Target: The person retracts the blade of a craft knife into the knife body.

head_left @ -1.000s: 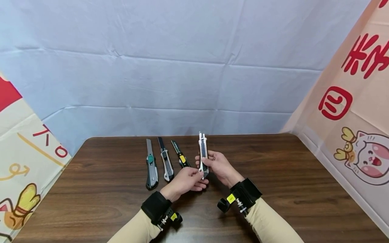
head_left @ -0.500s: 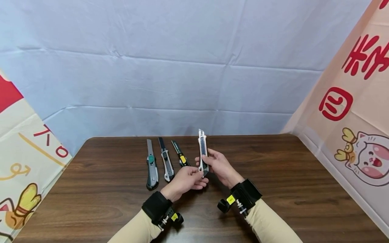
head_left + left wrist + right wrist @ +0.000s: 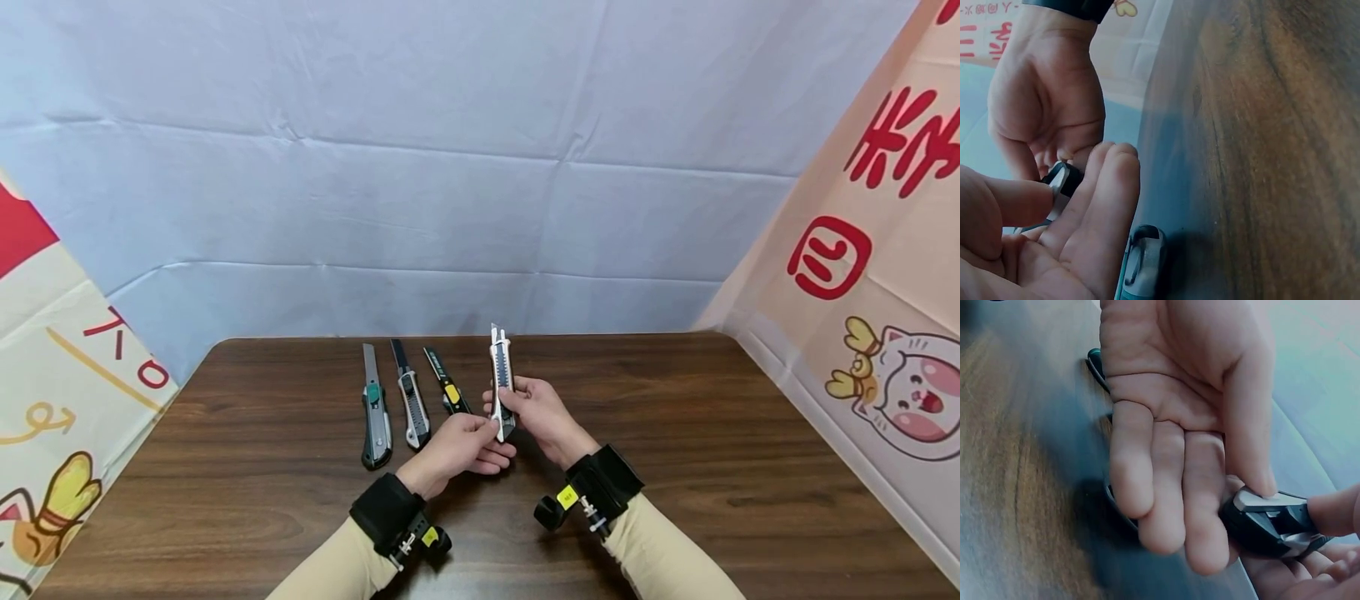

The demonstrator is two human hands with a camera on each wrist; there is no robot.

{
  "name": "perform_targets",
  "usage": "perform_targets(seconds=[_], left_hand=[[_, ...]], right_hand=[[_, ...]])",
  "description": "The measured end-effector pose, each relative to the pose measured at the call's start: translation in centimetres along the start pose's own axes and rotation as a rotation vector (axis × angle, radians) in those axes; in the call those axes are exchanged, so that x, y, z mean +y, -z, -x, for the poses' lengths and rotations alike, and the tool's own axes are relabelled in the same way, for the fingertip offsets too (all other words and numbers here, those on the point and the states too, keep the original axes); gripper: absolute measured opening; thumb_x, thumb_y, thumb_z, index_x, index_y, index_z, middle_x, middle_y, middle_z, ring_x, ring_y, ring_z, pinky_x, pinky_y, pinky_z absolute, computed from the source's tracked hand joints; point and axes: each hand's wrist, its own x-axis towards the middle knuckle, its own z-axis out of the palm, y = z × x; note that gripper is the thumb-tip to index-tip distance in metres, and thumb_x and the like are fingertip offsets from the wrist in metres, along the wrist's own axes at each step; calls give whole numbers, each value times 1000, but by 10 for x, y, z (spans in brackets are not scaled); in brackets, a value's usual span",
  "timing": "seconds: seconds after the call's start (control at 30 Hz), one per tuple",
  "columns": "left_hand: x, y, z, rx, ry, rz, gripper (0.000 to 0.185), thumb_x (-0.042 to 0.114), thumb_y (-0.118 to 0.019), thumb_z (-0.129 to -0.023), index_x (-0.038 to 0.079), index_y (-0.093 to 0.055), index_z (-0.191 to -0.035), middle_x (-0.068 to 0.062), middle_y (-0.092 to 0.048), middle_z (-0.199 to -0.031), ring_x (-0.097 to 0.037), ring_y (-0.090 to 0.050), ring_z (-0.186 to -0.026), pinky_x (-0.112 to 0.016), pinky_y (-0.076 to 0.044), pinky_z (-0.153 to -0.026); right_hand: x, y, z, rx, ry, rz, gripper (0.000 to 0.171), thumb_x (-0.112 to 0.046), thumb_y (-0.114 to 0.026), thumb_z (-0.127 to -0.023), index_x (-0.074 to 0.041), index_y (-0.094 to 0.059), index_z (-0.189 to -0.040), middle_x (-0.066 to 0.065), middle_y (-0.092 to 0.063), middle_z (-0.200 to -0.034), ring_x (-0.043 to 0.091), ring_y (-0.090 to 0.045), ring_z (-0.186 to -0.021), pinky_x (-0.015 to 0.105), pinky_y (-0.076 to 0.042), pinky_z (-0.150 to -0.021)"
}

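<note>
A silver-and-black utility knife is held up above the table's middle, its tip pointing away. My right hand grips its handle from the right, thumb on top. At the near end my left hand pinches it between thumb and fingers. In the left wrist view the knife's dark butt shows between the left thumb and fingers. From the right wrist, the knife's end appears, with the left hand above, several fingers extended, and the right hand below. How far the blade protrudes is too small to tell.
Left of the hands lie a grey utility knife with green slider, a silver-black one, and a black-yellow one, partly behind the left hand. The brown wooden table ends at a pale blue cloth; printed cloths flank both sides.
The held knife's tip rose slightly at half a second ago and has lowered again, with the right hand shifting the same way. Both hands keep their hold; the lying knives have not moved.
</note>
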Motion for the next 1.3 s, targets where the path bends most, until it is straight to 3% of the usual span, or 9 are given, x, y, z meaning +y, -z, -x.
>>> perform_targets(seconds=[0.43, 1.3], left_hand=[[-1, -3, -1, 58, 9, -36, 37, 19, -43, -105, -10, -61, -119, -17, -74, -96, -11, -71, -76, -27, -62, -72], [1, -1, 0, 76, 32, -40, 37, 20, -44, -105, -10, -62, -119, -15, -75, -95, -11, -71, -75, -27, -61, -71]], right_hand=[[1, 0, 1, -24, 6, -14, 38, -7, -45, -103, 11, -45, -136, 27, -60, -128, 14, -67, -99, 23, -55, -84], [3, 1, 0, -63, 6, 7, 41, 1, -46, -100, 10, -40, -140, 26, -57, -134, 17, -64, -106, 26, -53, -88]])
